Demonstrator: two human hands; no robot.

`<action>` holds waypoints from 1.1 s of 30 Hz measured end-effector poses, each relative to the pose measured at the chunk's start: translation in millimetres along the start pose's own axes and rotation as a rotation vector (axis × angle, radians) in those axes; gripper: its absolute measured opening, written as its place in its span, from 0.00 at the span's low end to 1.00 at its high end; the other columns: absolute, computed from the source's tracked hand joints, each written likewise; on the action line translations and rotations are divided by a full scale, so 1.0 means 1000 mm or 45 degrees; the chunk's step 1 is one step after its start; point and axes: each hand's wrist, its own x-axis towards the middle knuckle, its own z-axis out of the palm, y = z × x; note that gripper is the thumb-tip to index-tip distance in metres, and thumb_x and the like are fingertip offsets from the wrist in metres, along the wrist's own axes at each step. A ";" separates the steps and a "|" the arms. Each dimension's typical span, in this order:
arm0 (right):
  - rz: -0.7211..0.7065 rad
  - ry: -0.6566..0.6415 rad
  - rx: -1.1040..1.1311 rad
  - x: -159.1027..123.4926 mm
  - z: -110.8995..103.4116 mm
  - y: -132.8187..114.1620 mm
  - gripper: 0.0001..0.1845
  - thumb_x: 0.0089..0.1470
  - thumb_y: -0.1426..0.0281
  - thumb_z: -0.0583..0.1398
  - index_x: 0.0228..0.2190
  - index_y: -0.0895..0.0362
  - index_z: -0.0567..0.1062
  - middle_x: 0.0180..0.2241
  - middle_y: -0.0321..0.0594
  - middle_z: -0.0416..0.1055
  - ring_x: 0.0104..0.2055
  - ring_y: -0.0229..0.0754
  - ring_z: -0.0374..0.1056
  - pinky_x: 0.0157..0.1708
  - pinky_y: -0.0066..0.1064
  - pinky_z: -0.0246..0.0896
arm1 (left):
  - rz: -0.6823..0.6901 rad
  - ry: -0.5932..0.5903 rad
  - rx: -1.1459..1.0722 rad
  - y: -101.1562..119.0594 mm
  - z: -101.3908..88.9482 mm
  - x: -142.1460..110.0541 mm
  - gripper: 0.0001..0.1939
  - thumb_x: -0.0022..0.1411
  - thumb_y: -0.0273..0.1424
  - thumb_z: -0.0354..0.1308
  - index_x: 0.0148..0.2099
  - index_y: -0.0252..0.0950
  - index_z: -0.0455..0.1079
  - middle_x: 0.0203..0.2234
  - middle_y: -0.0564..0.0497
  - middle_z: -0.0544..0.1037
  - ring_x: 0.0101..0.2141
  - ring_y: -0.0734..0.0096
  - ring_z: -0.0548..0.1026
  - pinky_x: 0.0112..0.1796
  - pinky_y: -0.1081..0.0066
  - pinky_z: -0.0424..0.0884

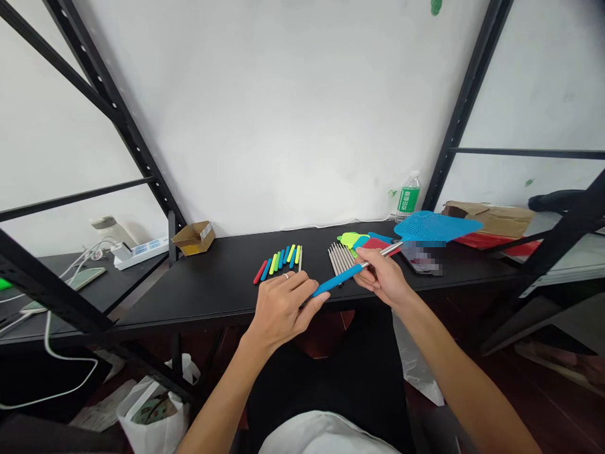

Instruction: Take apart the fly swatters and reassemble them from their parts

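Observation:
A blue fly swatter [437,227] is held between my two hands above the table's front edge, its mesh head out to the right. My left hand [286,307] has its fingers closed round the end of the blue handle. My right hand [380,274] pinches the metal rod where it meets the handle. Beyond my left hand lies a row of loose handle grips [278,260] in red, blue and yellow-green. Several metal rods [341,260] lie side by side near my right hand. Behind it, swatter heads [354,239] in yellow-green, blue and red are piled, partly hidden.
A green-labelled bottle [409,194] stands against the wall. A phone [421,260] lies under the swatter's head. At left are a small open cardboard box [193,238] and a white power strip [142,252]. Black metal posts [466,94] frame both sides of the black table [198,290].

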 end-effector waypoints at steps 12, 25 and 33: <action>-0.276 0.441 -0.230 -0.007 -0.062 -0.045 0.21 0.58 0.56 0.51 0.17 0.52 0.62 0.14 0.35 0.51 0.19 0.38 0.52 0.21 0.32 0.50 | -0.939 0.366 -0.309 -0.053 -0.041 -0.007 0.26 0.70 0.44 0.45 0.23 0.36 0.66 0.16 0.52 0.67 0.20 0.71 0.67 0.26 0.71 0.64; -0.094 0.451 -0.563 0.009 -0.069 -0.019 0.23 0.55 0.53 0.61 0.45 0.55 0.70 0.13 0.27 0.58 0.15 0.35 0.51 0.15 0.27 0.45 | -1.480 -0.460 0.371 -0.163 0.003 -0.074 0.21 0.61 0.49 0.53 0.47 0.45 0.80 0.44 0.43 0.81 0.47 0.44 0.76 0.42 0.58 0.70; -0.081 0.270 -0.472 0.014 -0.059 -0.007 0.23 0.59 0.48 0.56 0.36 0.55 0.73 0.16 0.32 0.61 0.18 0.36 0.55 0.20 0.28 0.51 | -1.281 -0.463 0.170 -0.149 -0.005 -0.056 0.21 0.61 0.48 0.54 0.44 0.42 0.81 0.41 0.46 0.82 0.44 0.51 0.77 0.40 0.66 0.69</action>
